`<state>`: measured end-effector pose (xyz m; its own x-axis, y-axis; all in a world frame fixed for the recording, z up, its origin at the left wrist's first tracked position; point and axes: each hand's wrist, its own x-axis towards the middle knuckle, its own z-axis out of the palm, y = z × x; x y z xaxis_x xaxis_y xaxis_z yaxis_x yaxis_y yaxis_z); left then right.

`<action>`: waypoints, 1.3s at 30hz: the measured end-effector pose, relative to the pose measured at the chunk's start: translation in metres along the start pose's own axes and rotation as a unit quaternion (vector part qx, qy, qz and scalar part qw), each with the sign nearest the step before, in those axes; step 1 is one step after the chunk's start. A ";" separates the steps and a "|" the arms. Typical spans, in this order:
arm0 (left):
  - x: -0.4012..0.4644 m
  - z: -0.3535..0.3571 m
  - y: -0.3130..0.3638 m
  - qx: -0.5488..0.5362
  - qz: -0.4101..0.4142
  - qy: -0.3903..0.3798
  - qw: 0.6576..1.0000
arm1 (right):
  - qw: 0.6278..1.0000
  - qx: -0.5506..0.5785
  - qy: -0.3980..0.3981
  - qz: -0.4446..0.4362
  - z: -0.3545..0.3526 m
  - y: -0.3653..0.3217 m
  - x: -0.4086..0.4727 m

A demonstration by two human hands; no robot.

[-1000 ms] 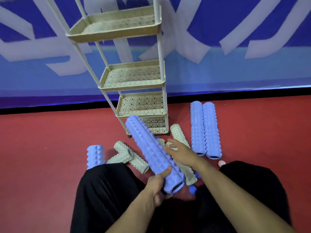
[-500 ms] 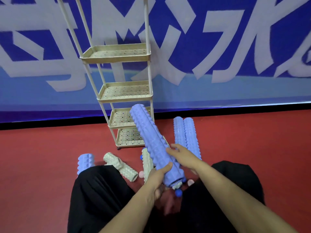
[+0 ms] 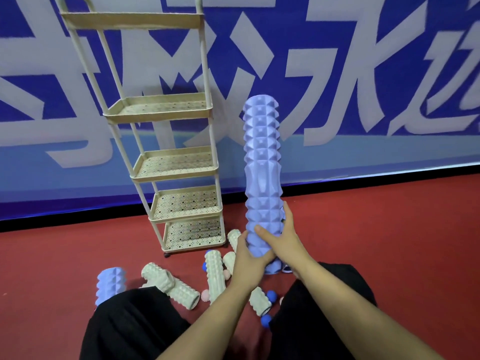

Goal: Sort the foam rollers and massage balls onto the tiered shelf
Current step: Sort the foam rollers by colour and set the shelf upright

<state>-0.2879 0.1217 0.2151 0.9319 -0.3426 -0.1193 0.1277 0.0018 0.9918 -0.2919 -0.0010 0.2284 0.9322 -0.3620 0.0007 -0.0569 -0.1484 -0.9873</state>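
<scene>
From the head camera, a long purple roller [image 3: 262, 162] stands nearly upright in front of the person, its lower end gripped by both hands and its upper end reaching up against the blue banner [image 3: 363, 74] with large white characters. The left hand [image 3: 250, 258] wraps around the roller's bottom from the left, fingers curled behind it; the right hand [image 3: 281, 236] clasps it from the right, thumb laid across the front of the ridged surface and fingers curled around the far side. The roller is off the floor and just right of the shelf [image 3: 166, 162], not touching it. The shelf is a tall beige frame with five perforated tiers, standing on the red floor [image 3: 389, 229] against the banner; its trays show nothing on them. On the floor between the shelf's foot and the person's knees lies a loose cluster: a short purple roller [image 3: 110, 283] at the left, partly behind the black-trousered left knee [image 3: 135, 320], then a cream roller [image 3: 170, 285] lying on a slant, another cream roller [image 3: 214, 275] pointing away from the person, and a further one [image 3: 259, 300] partly hidden under the left forearm. Small blue balls [image 3: 270, 294] and a pink ball [image 3: 205, 294] sit among them, near the knees. The end of one more purple roller [image 3: 272, 267] shows just below the hands, mostly hidden by them
</scene>
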 end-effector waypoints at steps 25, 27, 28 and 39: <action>0.210 0.173 -0.054 0.010 -0.239 0.000 0.971 | 0.974 -0.072 0.111 0.184 -0.156 0.177 0.191; 0.222 0.176 -0.065 0.037 -0.224 0.025 0.974 | 0.969 -0.087 0.113 0.203 -0.161 0.202 0.207; 0.227 0.176 -0.070 0.056 -0.215 0.030 0.975 | 0.966 -0.088 0.111 0.215 -0.164 0.216 0.216; 0.283 0.155 -0.115 0.261 -0.024 -0.035 0.965 | 0.921 -0.143 0.109 0.344 -0.173 0.360 0.282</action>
<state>-0.0911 -0.1211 0.0744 0.9019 -0.3926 -0.1802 -0.0348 -0.4819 0.8755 -0.1111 -0.3156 -0.0994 0.5470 -0.6333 -0.5475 -0.7295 -0.0399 -0.6828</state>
